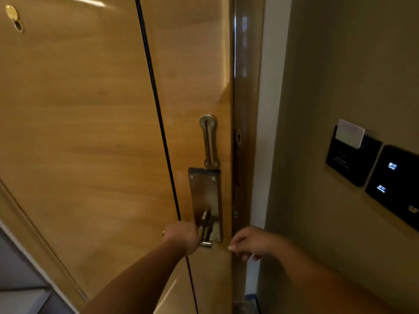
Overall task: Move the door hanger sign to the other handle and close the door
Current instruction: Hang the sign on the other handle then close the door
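At the lever handle (205, 232), low on the wooden door (90, 132), the left hand (182, 236) has its grip clamped around the lever. Right of the handle, by the door edge, the right hand (249, 242) hangs loosely curled, holding nothing visible. No hanger sign shows anywhere. Judging by this, the door looks nearly shut; only latching seems left.

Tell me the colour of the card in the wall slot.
White, plain card, seen in the head view.
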The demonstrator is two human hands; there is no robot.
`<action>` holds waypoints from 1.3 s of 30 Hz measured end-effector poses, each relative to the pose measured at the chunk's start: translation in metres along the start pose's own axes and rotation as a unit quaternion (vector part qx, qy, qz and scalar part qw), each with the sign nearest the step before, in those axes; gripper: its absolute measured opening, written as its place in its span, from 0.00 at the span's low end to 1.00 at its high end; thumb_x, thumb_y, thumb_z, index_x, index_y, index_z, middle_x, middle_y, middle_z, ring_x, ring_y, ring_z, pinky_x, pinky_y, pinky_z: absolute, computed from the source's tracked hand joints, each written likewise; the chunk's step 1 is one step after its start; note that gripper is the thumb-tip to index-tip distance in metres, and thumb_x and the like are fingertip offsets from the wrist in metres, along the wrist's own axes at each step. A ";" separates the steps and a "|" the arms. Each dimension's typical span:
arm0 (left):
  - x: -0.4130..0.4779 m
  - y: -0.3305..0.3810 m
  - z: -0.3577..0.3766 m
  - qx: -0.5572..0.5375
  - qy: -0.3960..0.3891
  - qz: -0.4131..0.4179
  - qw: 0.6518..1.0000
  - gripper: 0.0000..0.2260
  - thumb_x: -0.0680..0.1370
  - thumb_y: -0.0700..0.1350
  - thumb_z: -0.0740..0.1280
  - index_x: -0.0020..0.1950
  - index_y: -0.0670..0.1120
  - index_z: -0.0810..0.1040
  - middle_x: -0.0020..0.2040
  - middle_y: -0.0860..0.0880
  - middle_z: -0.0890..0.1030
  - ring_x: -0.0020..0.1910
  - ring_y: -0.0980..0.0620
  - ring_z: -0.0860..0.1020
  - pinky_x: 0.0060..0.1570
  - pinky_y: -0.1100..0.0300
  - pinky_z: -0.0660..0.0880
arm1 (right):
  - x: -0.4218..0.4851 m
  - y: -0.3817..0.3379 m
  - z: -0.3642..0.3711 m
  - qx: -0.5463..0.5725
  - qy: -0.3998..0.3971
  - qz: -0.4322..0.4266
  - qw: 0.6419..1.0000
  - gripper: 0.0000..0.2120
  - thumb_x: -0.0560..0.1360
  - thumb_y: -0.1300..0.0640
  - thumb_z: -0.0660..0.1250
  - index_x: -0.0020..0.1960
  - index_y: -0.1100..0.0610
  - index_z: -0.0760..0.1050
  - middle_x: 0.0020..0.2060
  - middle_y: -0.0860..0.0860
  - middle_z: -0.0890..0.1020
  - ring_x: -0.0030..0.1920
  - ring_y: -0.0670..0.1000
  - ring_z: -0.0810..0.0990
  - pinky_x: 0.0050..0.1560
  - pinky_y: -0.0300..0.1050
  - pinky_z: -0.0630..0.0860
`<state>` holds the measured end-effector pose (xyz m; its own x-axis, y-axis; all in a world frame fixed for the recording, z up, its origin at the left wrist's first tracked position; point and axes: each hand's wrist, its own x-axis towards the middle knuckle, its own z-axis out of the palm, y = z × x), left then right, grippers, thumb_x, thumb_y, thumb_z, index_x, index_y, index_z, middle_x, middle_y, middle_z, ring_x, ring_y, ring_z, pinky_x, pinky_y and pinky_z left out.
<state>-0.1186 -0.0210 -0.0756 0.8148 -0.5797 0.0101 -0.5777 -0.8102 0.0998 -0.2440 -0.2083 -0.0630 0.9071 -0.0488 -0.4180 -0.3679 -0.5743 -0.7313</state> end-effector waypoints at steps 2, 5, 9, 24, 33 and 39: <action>0.017 0.006 -0.001 -0.019 -0.013 -0.005 1.000 0.17 0.74 0.58 0.50 0.41 0.49 0.74 0.42 0.45 0.81 0.39 0.45 0.77 0.37 0.54 0.73 | 0.010 0.004 0.000 0.004 0.002 -0.001 1.000 0.14 0.72 0.45 0.66 0.56 0.49 0.77 0.50 0.50 0.82 0.44 0.47 0.82 0.44 0.43 0.77; 0.045 0.006 -0.001 -0.051 -0.034 -0.015 0.998 0.19 0.73 0.59 0.51 0.47 0.48 0.75 0.46 0.44 0.81 0.43 0.44 0.78 0.43 0.51 0.76 | 0.026 0.006 -0.004 0.040 0.028 -0.005 0.999 0.14 0.72 0.45 0.66 0.55 0.48 0.77 0.48 0.50 0.83 0.42 0.46 0.82 0.39 0.39 0.76; 0.084 0.003 0.007 -0.129 -0.088 0.002 0.988 0.22 0.75 0.57 0.49 0.52 0.45 0.75 0.52 0.40 0.79 0.50 0.40 0.77 0.50 0.49 0.75 | 0.053 0.002 -0.018 0.094 0.103 -0.008 0.990 0.10 0.72 0.46 0.66 0.53 0.44 0.75 0.46 0.46 0.81 0.41 0.45 0.81 0.36 0.37 0.74; 0.170 0.003 0.062 -0.435 -0.092 -0.039 0.895 0.12 0.78 0.48 0.56 0.41 0.44 0.74 0.42 0.42 0.76 0.40 0.45 0.75 0.40 0.54 0.69 | 0.119 0.002 -0.058 0.194 0.225 0.086 0.951 0.04 0.72 0.56 0.69 0.39 0.48 0.79 0.36 0.50 0.81 0.31 0.45 0.78 0.30 0.36 0.72; 0.211 0.001 0.060 -0.257 -0.072 0.044 0.963 0.12 0.78 0.42 0.55 0.57 0.39 0.71 0.57 0.34 0.74 0.54 0.38 0.70 0.53 0.49 0.69 | 0.138 -0.010 -0.067 0.263 0.233 0.095 0.931 0.05 0.74 0.58 0.67 0.41 0.51 0.78 0.37 0.51 0.80 0.31 0.47 0.77 0.31 0.36 0.70; 0.237 0.001 0.061 -0.227 -0.055 0.027 0.972 0.12 0.77 0.41 0.56 0.58 0.39 0.70 0.57 0.36 0.76 0.56 0.38 0.72 0.53 0.50 0.67 | 0.142 -0.007 -0.083 0.268 0.246 0.099 0.926 0.05 0.75 0.59 0.65 0.42 0.52 0.78 0.39 0.54 0.79 0.32 0.48 0.76 0.32 0.38 0.69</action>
<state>0.0709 -0.1646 -0.1335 0.7590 -0.6465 -0.0765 -0.5177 -0.6706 0.5312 -0.0957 -0.2790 -0.0723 0.7458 -0.5522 -0.3726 -0.4662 -0.0332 -0.8841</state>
